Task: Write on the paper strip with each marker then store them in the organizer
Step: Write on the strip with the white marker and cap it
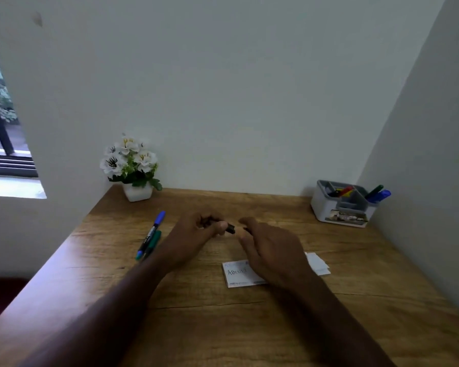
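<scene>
My left hand [199, 231] grips a black marker [229, 228] whose dark end sticks out to the right. My right hand [269, 250] is closed a short gap away, with a small dark piece, likely the cap, at its fingertips. Below them a white paper strip [236, 274] with handwriting lies on the desk, partly under my right hand. A blue marker [153, 233] and a green marker [151, 247] lie side by side at the left. The grey and white organizer [342, 207] stands at the back right and holds red, yellow, green and blue markers.
More white paper pieces [318, 264] lie right of my right hand. A white pot of white flowers [133, 168] stands at the back left. Walls close the wooden desk [223, 327] at the back and right. A window is at the far left.
</scene>
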Tool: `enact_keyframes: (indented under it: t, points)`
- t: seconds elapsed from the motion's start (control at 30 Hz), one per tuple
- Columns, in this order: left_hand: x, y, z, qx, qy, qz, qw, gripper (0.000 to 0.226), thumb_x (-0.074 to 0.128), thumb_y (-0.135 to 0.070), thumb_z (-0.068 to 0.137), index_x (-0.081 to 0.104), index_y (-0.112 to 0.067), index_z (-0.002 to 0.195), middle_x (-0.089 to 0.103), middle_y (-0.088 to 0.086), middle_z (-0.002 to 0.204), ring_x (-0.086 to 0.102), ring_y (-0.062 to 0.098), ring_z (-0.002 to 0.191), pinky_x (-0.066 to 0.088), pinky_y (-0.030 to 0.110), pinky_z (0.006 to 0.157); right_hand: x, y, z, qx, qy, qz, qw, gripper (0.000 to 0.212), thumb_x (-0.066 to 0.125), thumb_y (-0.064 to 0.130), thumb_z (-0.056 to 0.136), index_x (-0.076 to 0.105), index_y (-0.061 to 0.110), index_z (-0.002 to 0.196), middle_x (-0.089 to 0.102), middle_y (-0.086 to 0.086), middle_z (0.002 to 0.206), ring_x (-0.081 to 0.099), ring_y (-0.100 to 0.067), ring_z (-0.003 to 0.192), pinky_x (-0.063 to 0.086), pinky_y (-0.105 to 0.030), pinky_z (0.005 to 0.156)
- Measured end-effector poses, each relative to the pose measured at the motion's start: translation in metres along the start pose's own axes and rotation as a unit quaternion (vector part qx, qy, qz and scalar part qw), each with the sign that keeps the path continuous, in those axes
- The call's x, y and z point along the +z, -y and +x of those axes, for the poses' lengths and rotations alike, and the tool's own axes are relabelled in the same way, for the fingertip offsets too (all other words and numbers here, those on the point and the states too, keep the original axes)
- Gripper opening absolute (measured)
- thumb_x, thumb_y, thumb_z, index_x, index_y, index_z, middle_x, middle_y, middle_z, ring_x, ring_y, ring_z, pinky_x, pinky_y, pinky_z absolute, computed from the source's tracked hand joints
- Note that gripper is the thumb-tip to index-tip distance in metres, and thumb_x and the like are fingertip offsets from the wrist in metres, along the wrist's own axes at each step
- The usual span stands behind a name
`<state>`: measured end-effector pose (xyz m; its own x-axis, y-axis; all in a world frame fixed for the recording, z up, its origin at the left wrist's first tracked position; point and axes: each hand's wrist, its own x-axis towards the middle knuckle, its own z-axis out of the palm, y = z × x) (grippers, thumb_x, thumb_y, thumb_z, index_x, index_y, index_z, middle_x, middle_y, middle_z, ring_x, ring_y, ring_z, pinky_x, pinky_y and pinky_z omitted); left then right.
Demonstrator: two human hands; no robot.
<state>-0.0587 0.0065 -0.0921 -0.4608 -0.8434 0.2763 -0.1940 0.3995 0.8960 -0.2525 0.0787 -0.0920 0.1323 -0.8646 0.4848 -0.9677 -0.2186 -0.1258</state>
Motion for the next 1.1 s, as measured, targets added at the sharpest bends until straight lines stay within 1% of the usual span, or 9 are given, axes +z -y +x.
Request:
enact_keyframes:
  t: [0.1, 0.2, 0.33, 0.47, 0.63, 0.73, 0.8, 0.97, 1.1]
  points:
    - [0.003, 0.007, 0.002, -0.008, -0.009, 0.069, 0.998, 0.009, 0.069, -0.028, 0.086, 0.071, -0.03, 0.095, 0.07, -0.005, 0.094, 0.061, 0.006, 0.091, 0.046, 0.013, 0.074, -0.009, -0.01, -0.001, -0.011, -0.055, 0.103, 0.993, 0.05, 0.042, 0.02, 0.102, 0.036, 0.041, 0.146, 0.063, 0.013, 0.117, 0.061, -0.001, 0.094, 0.05, -0.022, 0.079]
    - [0.009, 0.016, 0.003, 0.001, 0.021, 0.136, 0.991, 0.013, 0.073, -0.031, 0.08, 0.069, -0.034, 0.092, 0.068, -0.012, 0.09, 0.061, 0.003, 0.087, 0.052, 0.022, 0.078, -0.01, -0.014, 0.0, 0.017, -0.125, 0.259, 0.958, 0.047, 0.046, -0.004, 0.095, 0.063, 0.031, 0.122, 0.066, 0.008, 0.098, 0.065, -0.008, 0.075, 0.052, -0.02, 0.068]
    - [0.013, 0.022, 0.006, 0.003, 0.034, 0.248, 0.968, 0.017, 0.069, -0.047, 0.077, 0.067, -0.036, 0.09, 0.064, -0.022, 0.088, 0.056, -0.003, 0.091, 0.043, 0.042, 0.093, -0.01, -0.007, 0.001, 0.206, -0.064, 0.646, 0.732, 0.032, 0.042, 0.006, 0.087, 0.069, 0.003, 0.105, 0.071, -0.016, 0.09, 0.07, -0.036, 0.08, 0.058, -0.043, 0.073]
    - [0.015, 0.015, 0.002, 0.028, 0.044, 0.286, 0.957, 0.024, 0.063, -0.053, 0.083, 0.065, -0.035, 0.1, 0.061, -0.021, 0.101, 0.049, 0.001, 0.103, 0.03, 0.041, 0.099, -0.013, -0.003, -0.001, 0.205, -0.027, 0.746, 0.633, 0.029, 0.054, 0.006, 0.076, 0.056, 0.004, 0.105, 0.068, -0.018, 0.09, 0.069, -0.031, 0.081, 0.059, -0.04, 0.074]
    - [0.012, 0.011, -0.006, 0.036, 0.141, 0.248, 0.958, 0.056, 0.058, -0.073, 0.071, 0.058, -0.045, 0.12, 0.055, -0.026, 0.124, 0.042, -0.004, 0.119, 0.017, 0.048, 0.111, -0.009, 0.007, -0.005, 0.251, -0.005, 0.709, 0.659, 0.032, 0.061, 0.043, 0.09, 0.059, 0.011, 0.083, 0.062, -0.017, 0.077, 0.058, -0.026, 0.063, 0.046, -0.036, 0.057]
    - [0.01, 0.007, -0.009, 0.048, 0.195, 0.283, 0.938, 0.056, 0.065, -0.059, 0.079, 0.048, -0.048, 0.132, 0.038, -0.021, 0.145, 0.021, -0.008, 0.123, 0.009, 0.04, 0.111, -0.011, 0.009, -0.006, 0.28, 0.013, 0.6, 0.749, 0.053, 0.037, 0.058, 0.098, 0.065, 0.014, 0.09, 0.063, -0.015, 0.07, 0.053, -0.02, 0.053, 0.039, -0.027, 0.049]
    - [0.011, 0.008, -0.008, 0.045, 0.209, 0.291, 0.933, 0.061, 0.064, -0.057, 0.082, 0.043, -0.046, 0.138, 0.03, -0.019, 0.15, 0.015, -0.005, 0.126, 0.007, 0.035, 0.107, -0.012, 0.008, -0.011, 0.278, 0.016, 0.541, 0.794, 0.047, 0.034, 0.057, 0.1, 0.065, 0.022, 0.097, 0.065, -0.008, 0.072, 0.052, -0.014, 0.056, 0.041, -0.025, 0.051]
    - [0.014, 0.01, -0.007, 0.06, 0.238, 0.316, 0.916, 0.041, 0.057, -0.054, 0.087, 0.055, -0.048, 0.128, 0.029, -0.017, 0.153, 0.01, 0.002, 0.141, 0.003, 0.039, 0.102, -0.012, 0.002, -0.022, 0.309, -0.017, 0.492, 0.814, 0.039, 0.041, 0.046, 0.101, 0.053, 0.013, 0.083, 0.053, -0.001, 0.066, 0.046, -0.005, 0.056, 0.04, -0.023, 0.056]
    - [0.015, 0.01, -0.007, 0.047, 0.234, 0.32, 0.917, 0.042, 0.059, -0.059, 0.084, 0.057, -0.048, 0.125, 0.03, -0.019, 0.151, 0.014, 0.003, 0.141, 0.003, 0.046, 0.108, -0.012, 0.0, -0.028, 0.269, -0.038, 0.439, 0.857, 0.019, 0.061, 0.032, 0.095, 0.061, 0.014, 0.087, 0.066, 0.002, 0.076, 0.063, -0.007, 0.069, 0.05, -0.018, 0.064]
